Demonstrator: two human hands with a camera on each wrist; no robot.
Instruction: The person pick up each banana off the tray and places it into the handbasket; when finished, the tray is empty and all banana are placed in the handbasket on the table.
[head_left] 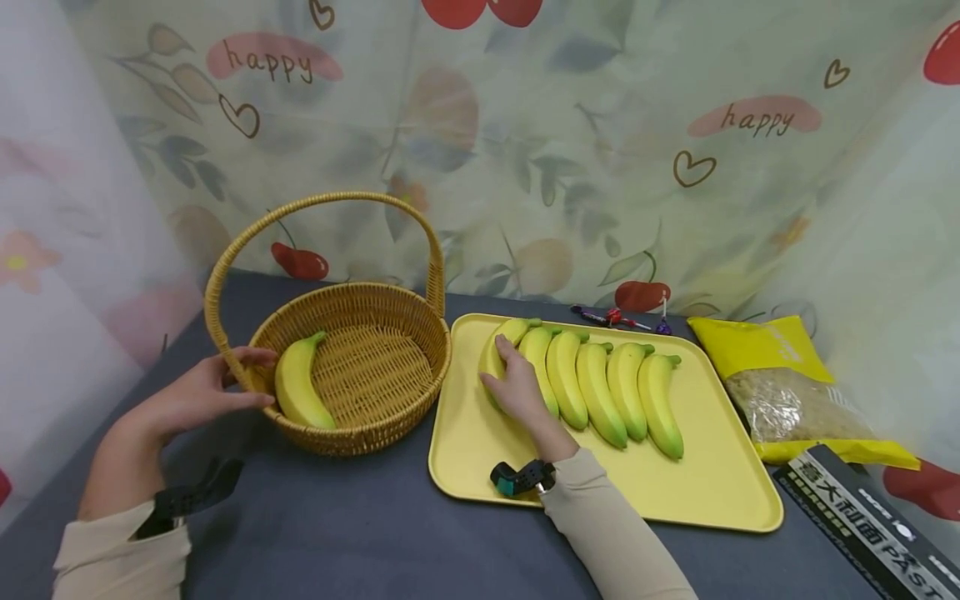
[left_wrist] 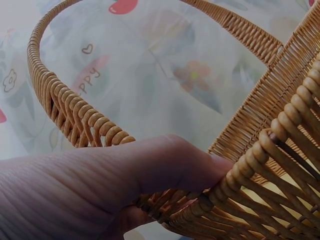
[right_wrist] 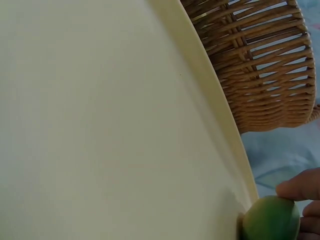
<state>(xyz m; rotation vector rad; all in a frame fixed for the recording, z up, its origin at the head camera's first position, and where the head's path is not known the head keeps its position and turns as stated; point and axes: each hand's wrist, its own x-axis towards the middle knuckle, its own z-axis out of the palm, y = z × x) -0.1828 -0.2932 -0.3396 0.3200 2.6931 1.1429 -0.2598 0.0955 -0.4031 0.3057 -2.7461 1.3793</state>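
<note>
My left hand grips the left rim of a wicker basket at the foot of its handle, thumb and fingers pinching the weave. The left wrist view shows the left hand pressed on the basket rim. One yellow-green banana lies inside the basket. My right hand is curled over the leftmost banana of a row on the yellow tray. In the right wrist view its fingertips touch the banana's green end at the tray's edge.
Several more bananas lie side by side on the tray. A yellow bag and a dark printed box sit at the right. Small wrapped sweets lie behind the tray. A printed curtain surrounds the dark table.
</note>
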